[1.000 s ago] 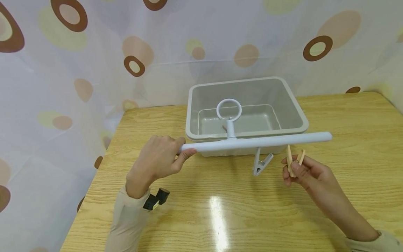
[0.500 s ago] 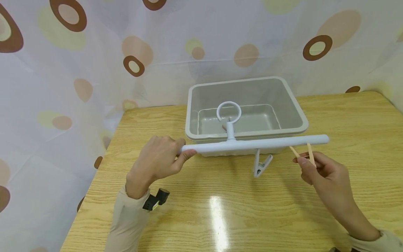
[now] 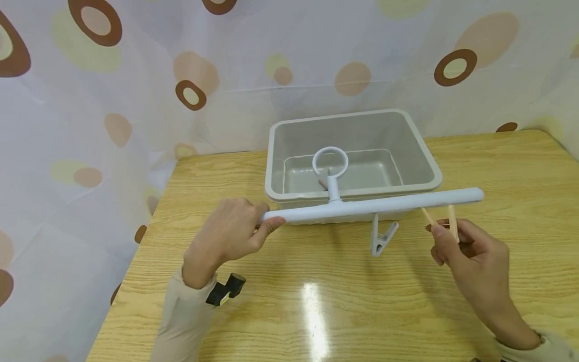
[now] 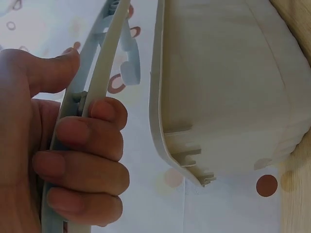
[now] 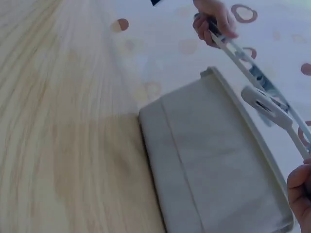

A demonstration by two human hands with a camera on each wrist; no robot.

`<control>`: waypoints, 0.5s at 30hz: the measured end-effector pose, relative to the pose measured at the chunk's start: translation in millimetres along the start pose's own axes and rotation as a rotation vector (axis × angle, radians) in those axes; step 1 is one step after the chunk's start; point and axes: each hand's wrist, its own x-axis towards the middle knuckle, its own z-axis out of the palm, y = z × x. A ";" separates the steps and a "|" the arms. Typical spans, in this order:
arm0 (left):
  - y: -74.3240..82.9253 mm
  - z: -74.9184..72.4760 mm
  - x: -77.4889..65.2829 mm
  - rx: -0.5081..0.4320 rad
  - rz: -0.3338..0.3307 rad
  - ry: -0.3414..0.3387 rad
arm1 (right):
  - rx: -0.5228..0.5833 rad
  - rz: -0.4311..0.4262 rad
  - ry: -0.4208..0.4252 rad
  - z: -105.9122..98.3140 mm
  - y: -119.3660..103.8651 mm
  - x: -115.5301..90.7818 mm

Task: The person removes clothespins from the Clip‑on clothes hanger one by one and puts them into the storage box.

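Observation:
A pale blue-white hanger (image 3: pixel 375 205) with a ring on a short stem is held level in front of the grey bin, across its near rim in the head view. My left hand (image 3: pixel 232 229) grips its left end, fingers curled round the two bars in the left wrist view. From the bar's underside hangs a white clip (image 3: pixel 381 239). My right hand (image 3: pixel 477 261) pinches a wooden clothespin (image 3: pixel 453 223) between thumb and fingers, its upper tips right at the bar's lower edge near the right end. In the right wrist view that hand is partly cut off.
The grey plastic bin (image 3: pixel 271 166) stands behind the hanger on a wood-grain table (image 3: pixel 271 311). A small brown object (image 3: pixel 322 184) shows inside the ring's lower left. A patterned cloth (image 3: pixel 253 90) covers the back. A black device (image 3: pixel 226 289) sits on my left wrist.
My right hand has moved right with the clothespin, turning it up against the bar near its right end. The hanger's right end dipped slightly, then rose; my left hand keeps its grip.

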 end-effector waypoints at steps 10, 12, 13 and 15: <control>1.9 -0.2 -1.1 -0.033 0.015 -0.046 | -0.210 0.089 -0.090 -8.2 -10.6 13.0; 0.8 0.0 -1.1 -0.022 0.026 -0.042 | 0.005 0.205 -0.145 -11.9 -10.9 14.2; 0.5 -0.1 -1.4 -0.019 0.031 -0.036 | 0.176 0.264 -0.169 -13.4 -9.8 14.5; 0.6 -0.4 -1.3 -0.005 0.043 -0.012 | 0.450 0.328 -0.204 -13.7 -6.5 14.4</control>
